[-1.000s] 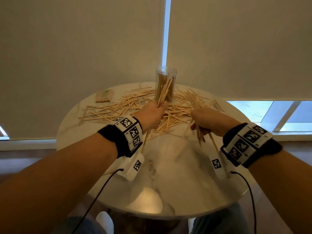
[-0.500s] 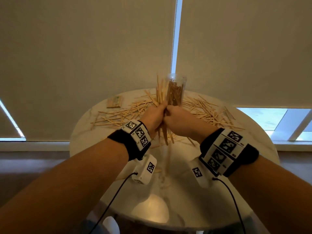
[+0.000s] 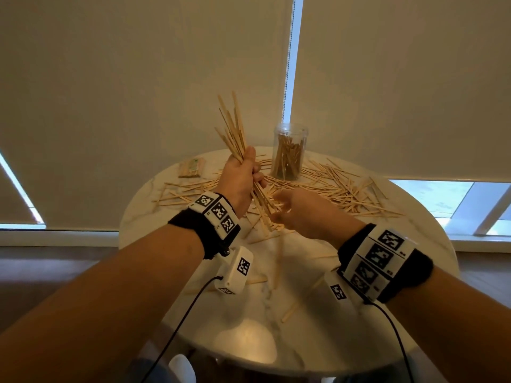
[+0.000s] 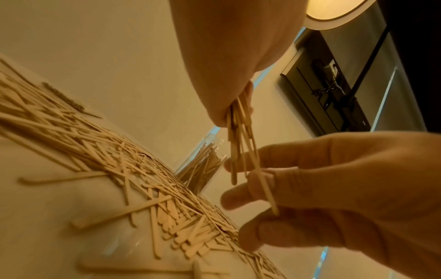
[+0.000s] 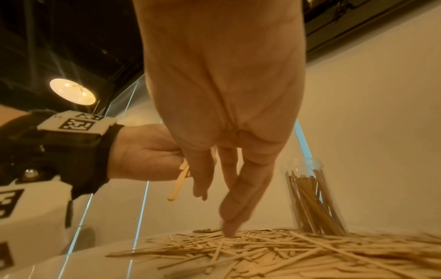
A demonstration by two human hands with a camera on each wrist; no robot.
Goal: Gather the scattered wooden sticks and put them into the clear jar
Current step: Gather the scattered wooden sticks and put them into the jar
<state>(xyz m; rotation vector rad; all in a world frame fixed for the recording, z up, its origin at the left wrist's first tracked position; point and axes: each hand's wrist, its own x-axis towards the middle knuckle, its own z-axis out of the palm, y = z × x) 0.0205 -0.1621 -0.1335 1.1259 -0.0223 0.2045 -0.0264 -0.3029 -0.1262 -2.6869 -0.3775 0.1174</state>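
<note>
My left hand grips a thick bundle of wooden sticks upright above the table, left of the clear jar. The jar stands at the back of the table, partly filled with sticks. My right hand is below the left one, fingers relaxed and spread, its fingertips touching the bundle's lower ends. In the right wrist view its fingers point straight down over the scattered sticks. Many loose sticks lie around the jar.
The round marble table has a few stray sticks on its near half. A small wrapped pack of sticks lies at the back left. Roller blinds and a window sill rise right behind the table.
Both hands were clasped on the bundle in front of the jar. Now the left hand has lifted it up and left, and the right hand has let go and opened below it.
</note>
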